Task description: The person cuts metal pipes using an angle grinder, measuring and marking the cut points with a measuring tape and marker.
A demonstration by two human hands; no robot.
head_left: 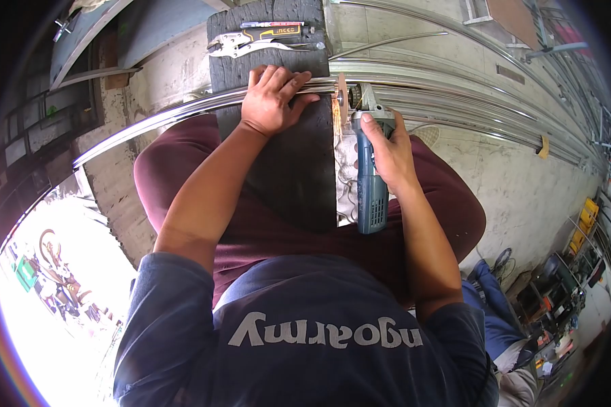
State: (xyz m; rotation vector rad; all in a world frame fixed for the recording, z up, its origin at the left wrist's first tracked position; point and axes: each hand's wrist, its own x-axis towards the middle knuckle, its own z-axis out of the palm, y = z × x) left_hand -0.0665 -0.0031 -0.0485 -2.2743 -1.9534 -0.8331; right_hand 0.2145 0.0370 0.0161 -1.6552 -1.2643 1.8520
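Room lay bodyward of the left hand (275, 103).
A hand could pass above the board (292, 163); pliers (236, 45) obstructed beyond the grip, the cutting disc (343, 102) to its right.

Dark, worn wooden plank (292, 176): pen (271, 24) and locking pliers (241, 45) side by side toward far end; shiny metal bars (183, 109) crosswise, nearer. Pale, stained floor (448, 173): long metal lengths (468, 107) at right.

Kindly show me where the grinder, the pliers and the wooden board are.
Grinder (372, 183): head view, on its long body.
Pliers (240, 45): head view, on the metal body.
Wooden board (293, 166): head view, on its bare dark surface.
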